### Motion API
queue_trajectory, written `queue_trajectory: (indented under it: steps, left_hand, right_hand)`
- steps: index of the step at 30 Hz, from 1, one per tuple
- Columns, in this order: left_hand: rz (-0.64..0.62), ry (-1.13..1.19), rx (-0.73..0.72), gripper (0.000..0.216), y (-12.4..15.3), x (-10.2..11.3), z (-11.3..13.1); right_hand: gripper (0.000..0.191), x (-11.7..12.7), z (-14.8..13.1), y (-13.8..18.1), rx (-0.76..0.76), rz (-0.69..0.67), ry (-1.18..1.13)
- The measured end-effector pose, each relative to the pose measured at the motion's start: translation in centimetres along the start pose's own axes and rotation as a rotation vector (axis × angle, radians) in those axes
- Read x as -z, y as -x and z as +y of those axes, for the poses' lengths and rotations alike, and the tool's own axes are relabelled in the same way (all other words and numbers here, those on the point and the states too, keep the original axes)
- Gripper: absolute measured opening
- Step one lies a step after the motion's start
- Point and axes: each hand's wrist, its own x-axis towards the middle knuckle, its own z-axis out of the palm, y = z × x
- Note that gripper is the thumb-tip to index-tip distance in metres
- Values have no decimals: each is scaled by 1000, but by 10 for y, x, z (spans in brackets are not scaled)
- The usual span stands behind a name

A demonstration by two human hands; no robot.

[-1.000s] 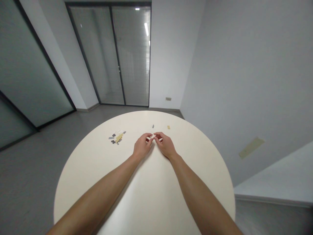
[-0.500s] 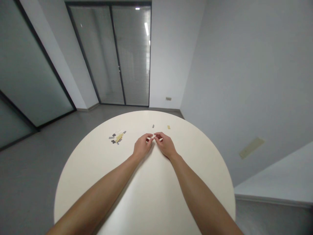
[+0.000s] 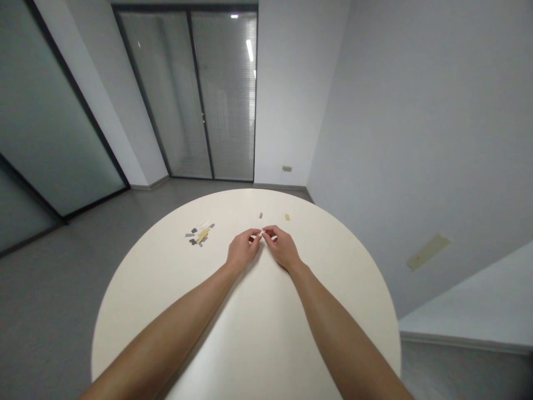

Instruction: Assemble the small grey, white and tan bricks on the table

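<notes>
Both my hands meet at the middle of a round cream table (image 3: 250, 333). My left hand (image 3: 241, 248) and my right hand (image 3: 282, 245) are each pinched, fingertips touching around a tiny pale piece (image 3: 261, 233) held between them. Its exact shape is too small to make out. A small heap of grey, yellow and white flat pieces (image 3: 199, 234) lies on the table to the left of my left hand. Just beyond my fingertips lie a single grey piece (image 3: 260, 215) and a single yellow piece (image 3: 287, 216).
The table's far edge curves just behind the loose pieces. Grey floor surrounds the table, with glass partitions and blinds at the back left and a plain wall close on the right. A white surface (image 3: 478, 305) shows at the lower right.
</notes>
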Motion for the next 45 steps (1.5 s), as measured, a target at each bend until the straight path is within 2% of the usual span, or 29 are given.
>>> queue_trajectory:
  steps: [45]
  left_hand:
    - [12,24,-19,24,0,-1,-1]
  right_hand:
    - [22,1,1,0,0,-14,-4]
